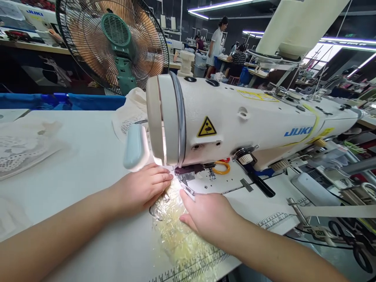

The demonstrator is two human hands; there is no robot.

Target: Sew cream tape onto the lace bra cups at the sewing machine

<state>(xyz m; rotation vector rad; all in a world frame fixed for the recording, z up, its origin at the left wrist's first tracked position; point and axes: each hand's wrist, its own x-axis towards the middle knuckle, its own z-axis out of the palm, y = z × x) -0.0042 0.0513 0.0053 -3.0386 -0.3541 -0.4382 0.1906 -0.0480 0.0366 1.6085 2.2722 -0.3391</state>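
A white JUKI sewing machine (217,113) stands in front of me, its lamp lighting the sewing spot. Under its head lies a shiny, crinkled, pale yellow sheet (173,223), which runs down toward the table's front edge. My left hand (147,184) rests on the sheet's upper left side, fingers stretched out flat, fingertips close to the presser foot. Between thumb and fingers, my right hand (205,213) grips slim silver tweezers (187,190), their tip pointing at the needle area. The needle itself is hidden by the machine head.
Pale lace fabric (26,145) lies on the left, with another lace piece (132,111) behind the machine head. Yellow-handled scissors (221,167) rest under the arm. A large fan (117,43) stands behind. A measuring tape strip (190,270) marks the front edge. People work farther back.
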